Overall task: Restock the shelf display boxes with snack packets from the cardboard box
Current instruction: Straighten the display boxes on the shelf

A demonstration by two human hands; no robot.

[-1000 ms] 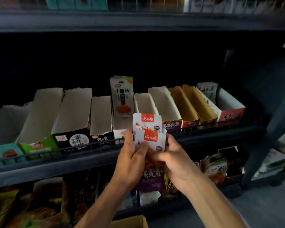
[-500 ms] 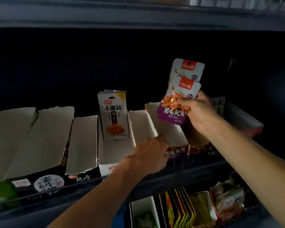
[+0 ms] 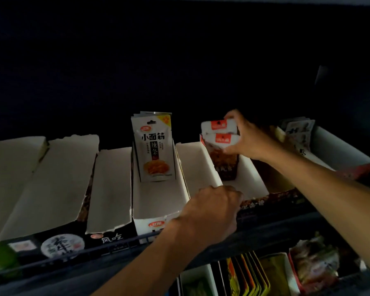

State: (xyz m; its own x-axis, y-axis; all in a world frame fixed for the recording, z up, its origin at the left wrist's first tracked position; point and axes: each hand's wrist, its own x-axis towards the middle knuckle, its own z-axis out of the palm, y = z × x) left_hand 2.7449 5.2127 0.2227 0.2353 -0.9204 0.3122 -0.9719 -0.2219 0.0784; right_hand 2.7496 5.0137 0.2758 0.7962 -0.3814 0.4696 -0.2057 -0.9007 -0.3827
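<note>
My right hand (image 3: 247, 139) grips the tops of two white snack packets with red labels (image 3: 219, 133). The packets stand upright inside a white display box with a purple front (image 3: 249, 178), their lower ends down in the box. My left hand (image 3: 212, 208) has its fingers curled over the front wall of that same box, at the shelf rail. Just to the left, a second white display box (image 3: 156, 201) holds upright packets printed with black characters and an orange picture (image 3: 154, 148).
Several more display boxes (image 3: 51, 178) line the dark shelf on the left, their white insides showing. A red-fronted box (image 3: 340, 154) with packets stands at the far right. The shelf below holds yellow and orange packets (image 3: 250, 276) and a bag (image 3: 316, 265).
My right hand has lowered the two packets from above the shelf down into the purple-fronted box. My left hand went from the packets to the box's front and stays there.
</note>
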